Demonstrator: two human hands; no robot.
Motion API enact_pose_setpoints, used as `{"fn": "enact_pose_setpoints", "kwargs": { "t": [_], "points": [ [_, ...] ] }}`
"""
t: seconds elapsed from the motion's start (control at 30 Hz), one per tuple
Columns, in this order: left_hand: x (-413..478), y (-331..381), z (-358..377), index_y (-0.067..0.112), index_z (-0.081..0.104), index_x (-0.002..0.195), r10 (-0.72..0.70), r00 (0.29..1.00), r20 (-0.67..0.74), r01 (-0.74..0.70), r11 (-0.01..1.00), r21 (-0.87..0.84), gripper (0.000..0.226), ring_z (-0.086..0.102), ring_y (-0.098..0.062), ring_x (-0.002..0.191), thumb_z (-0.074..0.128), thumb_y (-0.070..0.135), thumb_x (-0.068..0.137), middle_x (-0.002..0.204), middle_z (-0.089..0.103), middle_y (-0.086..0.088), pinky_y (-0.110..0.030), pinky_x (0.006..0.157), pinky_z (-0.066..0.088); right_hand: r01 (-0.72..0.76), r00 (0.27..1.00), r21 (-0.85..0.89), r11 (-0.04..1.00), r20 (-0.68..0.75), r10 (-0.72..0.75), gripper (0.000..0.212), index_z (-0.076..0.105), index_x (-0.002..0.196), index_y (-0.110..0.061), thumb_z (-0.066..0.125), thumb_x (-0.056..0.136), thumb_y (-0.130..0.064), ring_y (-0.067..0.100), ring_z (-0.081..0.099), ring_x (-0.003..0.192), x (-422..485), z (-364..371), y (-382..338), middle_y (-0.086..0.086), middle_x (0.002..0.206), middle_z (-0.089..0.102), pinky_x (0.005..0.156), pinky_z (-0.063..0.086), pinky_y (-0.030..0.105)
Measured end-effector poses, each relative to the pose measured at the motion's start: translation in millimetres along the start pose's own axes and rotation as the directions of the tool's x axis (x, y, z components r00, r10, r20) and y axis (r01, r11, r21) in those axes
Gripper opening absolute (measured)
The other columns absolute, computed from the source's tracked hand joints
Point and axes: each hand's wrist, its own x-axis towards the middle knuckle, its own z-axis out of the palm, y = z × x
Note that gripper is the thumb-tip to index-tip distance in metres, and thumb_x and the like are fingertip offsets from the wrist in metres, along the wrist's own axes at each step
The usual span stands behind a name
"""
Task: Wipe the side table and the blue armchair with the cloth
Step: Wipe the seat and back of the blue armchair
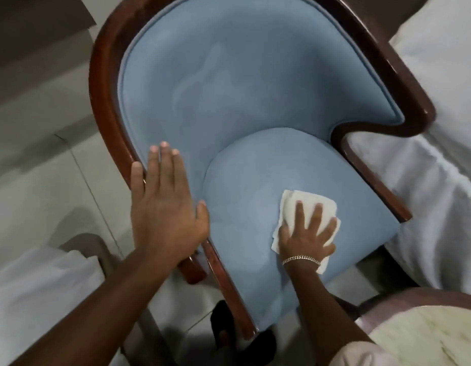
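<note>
The blue armchair (229, 88) fills the middle of the view, with a dark red wooden frame around its padded back and seat. My right hand (307, 233) presses flat, fingers spread, on a white folded cloth (295, 202) that lies on the seat cushion near its front right. My left hand (165, 202) rests flat with fingers apart on the chair's left arm rail and the blue padding beside it. The side table (424, 331) shows only as a round pale top with a wooden rim at the bottom right corner.
A bed with white linen (435, 167) lies close along the chair's right side. More white bedding (31, 294) sits at the lower left. The floor is pale tile (39, 159). A foot in a dark sandal (223, 328) stands below the chair's front.
</note>
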Motion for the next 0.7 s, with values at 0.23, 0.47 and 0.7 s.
{"fn": "enact_pose_setpoints", "kwargs": {
  "t": [0.23, 0.47, 0.7],
  "points": [
    [1, -5, 8, -0.003, 0.017, 0.158, 0.018, 0.998, -0.067, -0.020, 0.999, -0.036, 0.091, 0.011, -0.039, 0.158, 0.046, 0.043, 0.085, 0.169, 0.015, -0.026, -0.056, 0.128, 0.010, 0.507, 0.862, -0.132, 0.852, 0.103, -0.497, 0.073, 0.021, 0.155, -0.044, 0.046, 0.091, -0.065, 0.053, 0.010, 0.151, 51, 8, -84, 0.004, 0.170, 0.014, 0.104, 0.034, 0.067],
    [2, 0, 5, -0.007, 0.031, 0.153, -0.031, 0.990, -0.135, 0.016, 0.994, -0.106, 0.082, 0.023, -0.042, 0.154, 0.057, 0.024, 0.081, 0.163, 0.028, -0.028, -0.059, 0.124, 0.025, 0.202, 0.966, -0.148, 0.968, 0.194, -0.171, 0.072, 0.016, 0.154, -0.050, 0.033, 0.088, -0.074, 0.047, 0.005, 0.153, 78, -34, 9, -0.001, 0.171, 0.008, 0.104, 0.037, 0.071],
    [5, -2, 12, -0.006, 0.037, 0.150, -0.026, 0.995, -0.092, 0.021, 0.999, -0.047, 0.076, 0.027, -0.041, 0.152, 0.060, 0.025, 0.085, 0.160, 0.033, -0.029, -0.054, 0.125, 0.017, 0.702, 0.711, -0.245, 0.669, 0.308, -0.632, 0.076, 0.018, 0.156, -0.044, 0.042, 0.087, -0.062, 0.057, 0.011, 0.149, 20, 10, -67, 0.007, 0.169, 0.014, 0.101, 0.033, 0.068]
  ]
}}
